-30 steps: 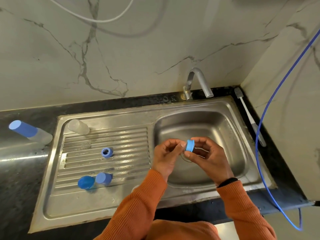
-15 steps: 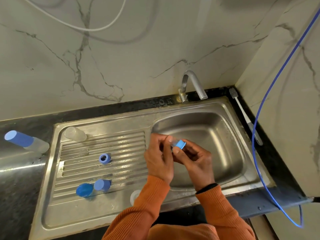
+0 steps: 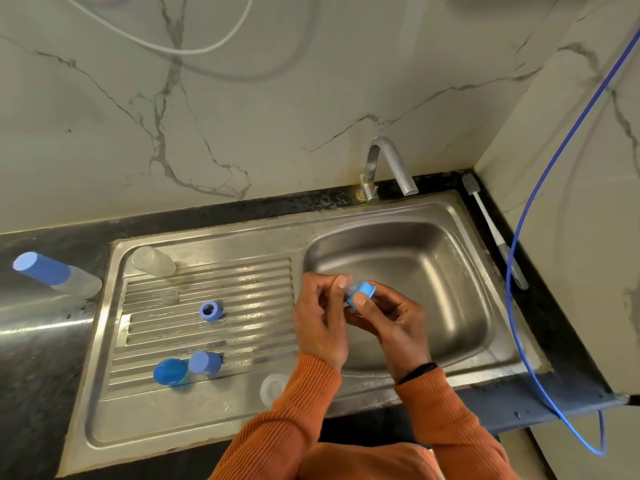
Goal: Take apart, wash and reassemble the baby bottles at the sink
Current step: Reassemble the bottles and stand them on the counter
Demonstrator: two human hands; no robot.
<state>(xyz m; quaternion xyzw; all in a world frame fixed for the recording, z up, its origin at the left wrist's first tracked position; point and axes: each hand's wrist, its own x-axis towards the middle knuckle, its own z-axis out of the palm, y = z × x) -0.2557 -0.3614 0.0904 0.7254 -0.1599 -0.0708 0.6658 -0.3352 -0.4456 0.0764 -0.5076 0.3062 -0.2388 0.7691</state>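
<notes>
Both hands [image 3: 356,320] pinch blue collar [image 3: 362,293] over sink [image 3: 485,362].

White marble-patterned wall [image 3: 277,109] with grey veins, second marbled wall [image 3: 571,202] met it at the right corner, black speckled countertop [image 3: 34,358] ran beneath, white cable [image 3: 194,50] looped high, blue cable [image 3: 554,161] hung down at right, soft light glinted off the counter

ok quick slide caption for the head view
Both hands hold a blue bottle ring above the sink basin.

Blue bottle collar [image 3: 362,293] over basin [image 3: 450,271]
</notes>
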